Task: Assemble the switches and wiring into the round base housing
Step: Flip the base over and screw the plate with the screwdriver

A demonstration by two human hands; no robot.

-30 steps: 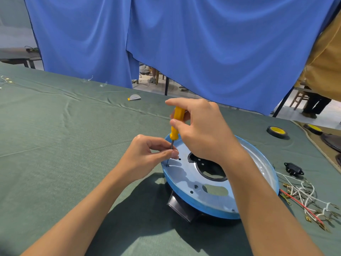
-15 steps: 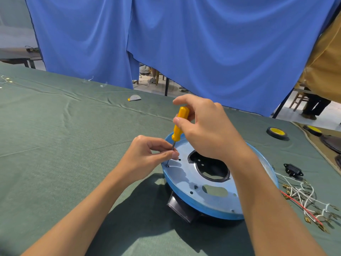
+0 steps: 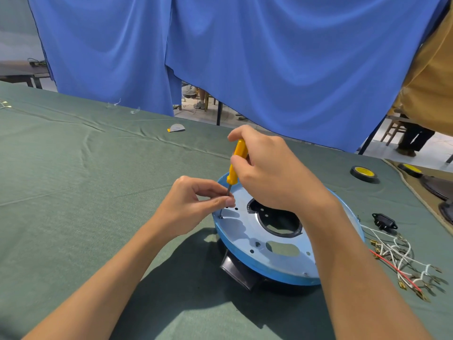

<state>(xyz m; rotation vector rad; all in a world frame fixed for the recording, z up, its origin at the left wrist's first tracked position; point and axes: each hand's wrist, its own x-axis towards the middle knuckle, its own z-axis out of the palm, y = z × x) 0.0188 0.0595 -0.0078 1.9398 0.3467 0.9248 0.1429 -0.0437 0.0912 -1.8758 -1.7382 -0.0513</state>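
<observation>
Head: screwdriver (image 3: 235, 165) near-upright, tip downward

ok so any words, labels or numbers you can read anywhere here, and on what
No text can be read.
White scrap on the green cloth: possible print, too blurred to read.
Tape roll, yellow core: no legible print.
Round blue base, yellow screwdriver: no markings visible.

One wide-angle camera, worn on the person's head, looked forward and down across the green cloth-covered table (image 3: 73, 180). It sat close above the round blue metal base housing (image 3: 245, 234) at mid-frame. The draped blue fabric curtain (image 3: 269, 57) filled the far upper part.
</observation>
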